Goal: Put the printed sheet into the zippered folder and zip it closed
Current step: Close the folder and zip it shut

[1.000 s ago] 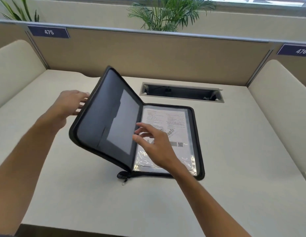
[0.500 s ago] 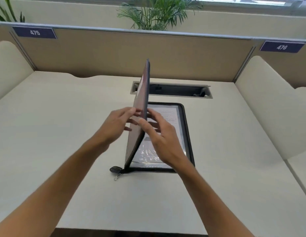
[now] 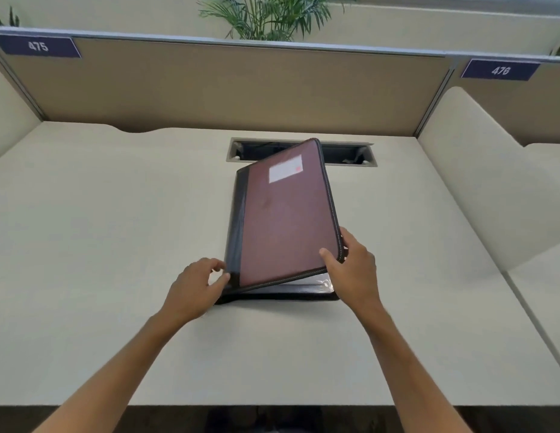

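Observation:
The zippered folder [image 3: 285, 220] lies mid-desk, its maroon cover with a black spine strip and a white label tilted down over the base, with a wedge-shaped gap at the near right. A sliver of the printed sheet in its clear sleeve [image 3: 316, 281] shows in that gap. My right hand [image 3: 350, 270] grips the cover's near right corner, thumb on top, fingers under the zipper edge. My left hand [image 3: 197, 285] pinches the near left corner at the spine. The zipper pull is hidden.
The folder rests on a cream desk [image 3: 116, 245]. A recessed cable slot [image 3: 350, 153] sits just behind it. A tan partition [image 3: 209, 85] closes the back, with curved cream dividers on both sides. The desk's front edge runs below my forearms.
The cover swung from open at the left, through upright, down to the right over the sheet. My left hand dropped to the spine corner; my right hand came out from inside and took the cover's edge.

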Demonstrator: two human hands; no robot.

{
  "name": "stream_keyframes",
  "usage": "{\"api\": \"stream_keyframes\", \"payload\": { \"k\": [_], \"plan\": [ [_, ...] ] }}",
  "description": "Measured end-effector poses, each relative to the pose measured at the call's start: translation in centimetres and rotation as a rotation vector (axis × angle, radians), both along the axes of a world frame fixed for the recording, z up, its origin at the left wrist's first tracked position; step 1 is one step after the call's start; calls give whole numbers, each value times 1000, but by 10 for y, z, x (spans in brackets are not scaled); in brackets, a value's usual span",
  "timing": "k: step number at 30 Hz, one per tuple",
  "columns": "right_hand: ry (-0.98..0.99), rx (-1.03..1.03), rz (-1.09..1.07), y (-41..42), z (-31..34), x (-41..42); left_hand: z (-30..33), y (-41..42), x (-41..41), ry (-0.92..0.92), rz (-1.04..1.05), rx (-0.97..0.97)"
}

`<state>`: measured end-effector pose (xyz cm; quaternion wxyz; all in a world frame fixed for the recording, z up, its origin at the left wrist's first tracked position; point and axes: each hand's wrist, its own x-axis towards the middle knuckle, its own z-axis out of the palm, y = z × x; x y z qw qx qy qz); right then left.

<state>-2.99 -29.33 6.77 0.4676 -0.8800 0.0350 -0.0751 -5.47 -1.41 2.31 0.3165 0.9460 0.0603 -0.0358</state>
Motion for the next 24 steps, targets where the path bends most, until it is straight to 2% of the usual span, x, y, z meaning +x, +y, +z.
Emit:
{"api": "stream_keyframes", "payload": {
  "k": [3, 9, 14, 22, 24],
  "plan": [
    [21, -38, -42, -9, -20, 0, -16, 10, -7, -6, 5, 81],
    [113, -168, -94, -22, -55, -1, -32, 20, -19, 6, 19, -68],
    [185, -198, -94, -25, -75, -3, -34, 23, -25, -12, 6, -162],
    [222, -230, -123, -24, -89, -8, -34, 33, -34, -64, -39, -148],
    [185, -360, -150, -20, -87, -12, -36, 36, -34, -92, -24, -144]
  ]
}}
